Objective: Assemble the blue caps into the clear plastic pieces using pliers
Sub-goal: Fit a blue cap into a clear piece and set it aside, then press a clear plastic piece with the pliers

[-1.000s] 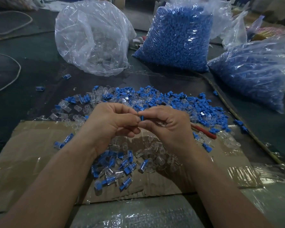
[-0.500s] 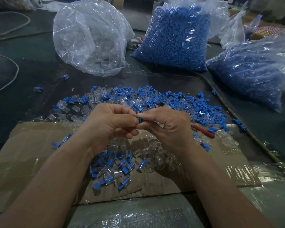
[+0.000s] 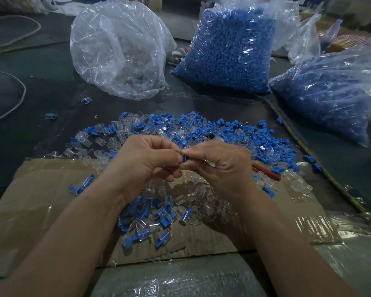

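Cap (image 3: 184, 157) is pinched between both hands, up over the cardboard (image 3: 51, 200). Left hand (image 3: 141, 161) has curled fingertips clamped on one end, and right hand (image 3: 221, 166) pinches the other. I can't tell if a clear piece is in there. Pile (image 3: 234, 133) just behind, pliers (image 3: 266, 171) lying near the right hand.

Just the one view for me: wide-angle head cam, looking forward and down, tight on the left hand (image 3: 146, 166) and right hand (image 3: 221, 168), tabletop (image 3: 41, 93) and bags (image 3: 229, 50) stretching beyond.
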